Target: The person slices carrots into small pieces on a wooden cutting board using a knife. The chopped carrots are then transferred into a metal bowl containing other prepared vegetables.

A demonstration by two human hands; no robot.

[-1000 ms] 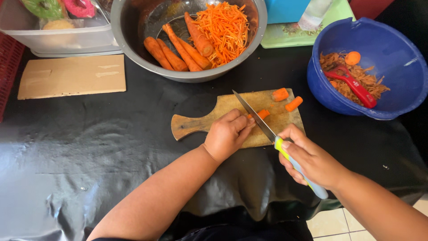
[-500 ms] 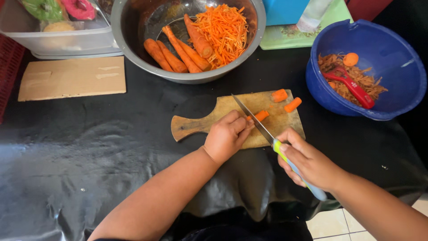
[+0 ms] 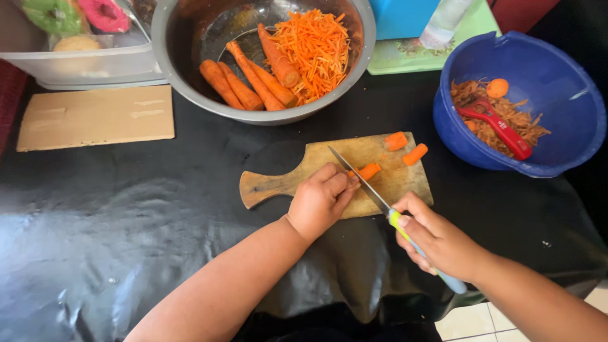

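We see a carrot piece (image 3: 369, 171) lying on the wooden cutting board (image 3: 380, 183); our left hand (image 3: 321, 199) curls tight on it, pinching it down; our right hand (image 3: 437, 240) is wrapped around the knife (image 3: 380, 199), its blade touching the carrot; two cut chunks (image 3: 405, 147) sit nearby; a metal bowl (image 3: 190, 76) holds whole carrots (image 3: 244, 79); a blue bowl (image 3: 557, 82) holds peels.

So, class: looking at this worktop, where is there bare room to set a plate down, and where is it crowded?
The widest bare patch is the black table cover, below the cardboard sheet and left of the cutting board. A narrower strip lies between board and blue bowl. The back edge is crowded: plastic tub, steel bowl. On the board, left hand and right hand work the knife.
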